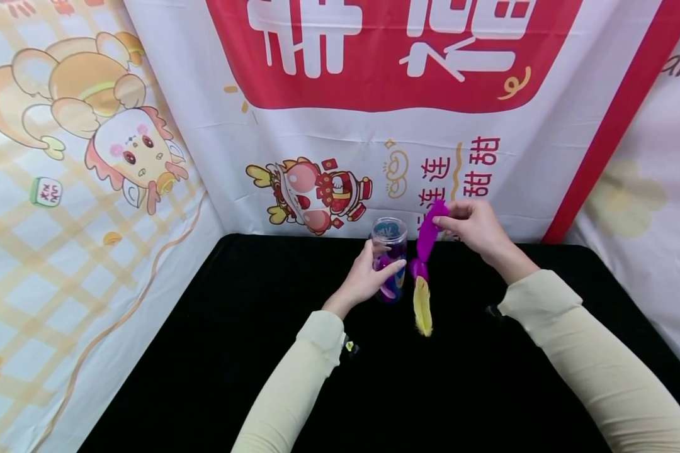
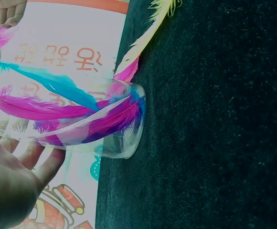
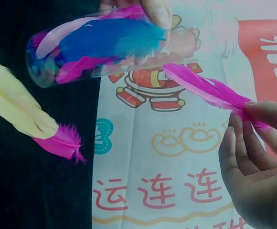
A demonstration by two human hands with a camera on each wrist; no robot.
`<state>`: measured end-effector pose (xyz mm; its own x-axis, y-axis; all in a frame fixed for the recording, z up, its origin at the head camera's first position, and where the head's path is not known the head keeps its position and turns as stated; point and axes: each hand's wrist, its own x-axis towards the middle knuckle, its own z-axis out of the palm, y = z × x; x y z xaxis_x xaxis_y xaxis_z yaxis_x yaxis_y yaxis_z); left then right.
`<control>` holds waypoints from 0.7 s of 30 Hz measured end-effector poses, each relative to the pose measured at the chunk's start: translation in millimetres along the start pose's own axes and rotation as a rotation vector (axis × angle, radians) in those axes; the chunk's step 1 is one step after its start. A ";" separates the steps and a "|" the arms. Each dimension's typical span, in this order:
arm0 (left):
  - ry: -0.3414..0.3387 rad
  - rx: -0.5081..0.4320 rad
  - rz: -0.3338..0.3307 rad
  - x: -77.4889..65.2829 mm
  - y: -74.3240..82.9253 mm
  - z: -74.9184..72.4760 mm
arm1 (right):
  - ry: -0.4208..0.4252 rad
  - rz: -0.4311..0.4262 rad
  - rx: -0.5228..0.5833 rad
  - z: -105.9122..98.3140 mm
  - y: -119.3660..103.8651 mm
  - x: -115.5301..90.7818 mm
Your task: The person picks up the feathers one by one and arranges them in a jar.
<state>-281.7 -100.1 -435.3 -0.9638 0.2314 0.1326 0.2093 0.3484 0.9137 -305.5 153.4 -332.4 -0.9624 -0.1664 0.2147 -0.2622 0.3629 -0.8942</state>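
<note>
My left hand (image 1: 364,277) grips a clear jar (image 1: 389,230) that stands on the black table near its back edge. Through the jar's wall, several feathers show: magenta (image 2: 43,107), blue (image 2: 62,86), purple and pale ones. To the right of the jar, my right hand (image 1: 476,229) pinches a magenta feather (image 3: 200,88) at one end between thumb and fingers. Its free end points down and toward the jar. Below it, a yellow feather (image 1: 422,308) lies on the table beside the jar, with another magenta feather (image 3: 62,142) partly under it.
A black cloth covers the table (image 1: 317,390). Right behind its back edge hangs a white and red printed banner (image 1: 328,132). A patterned sheet (image 1: 62,251) hangs along the left side, and a pale one (image 1: 640,233) along the right.
</note>
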 end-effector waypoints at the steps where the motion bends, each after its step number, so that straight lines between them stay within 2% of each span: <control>1: -0.001 0.000 0.000 0.1 -0.1 0.0 | 0.001 -0.003 0.002 -0.1 -0.9 -0.2; 11: -0.013 -0.012 -0.008 0.0 0.2 -0.5 | 0.022 -0.055 0.032 3.2 -14.3 -0.9; 17: -0.037 -0.013 -0.022 1.6 0.6 -1.3 | 0.003 -0.076 0.033 5.5 -21.7 -2.8; 18: -0.043 -0.012 -0.027 1.6 1.5 -1.9 | 0.000 -0.079 0.034 5.9 -22.5 -3.0; 21: -0.049 -0.012 -0.028 -7.6 18.3 -6.3 | -0.004 -0.088 0.056 7.1 -23.9 -2.9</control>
<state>-271.6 -101.2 -417.2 -0.9600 0.2659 0.0881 0.1800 0.3450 0.9212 -295.9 138.7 -314.4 -0.9354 -0.1995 0.2921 -0.3416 0.2952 -0.8923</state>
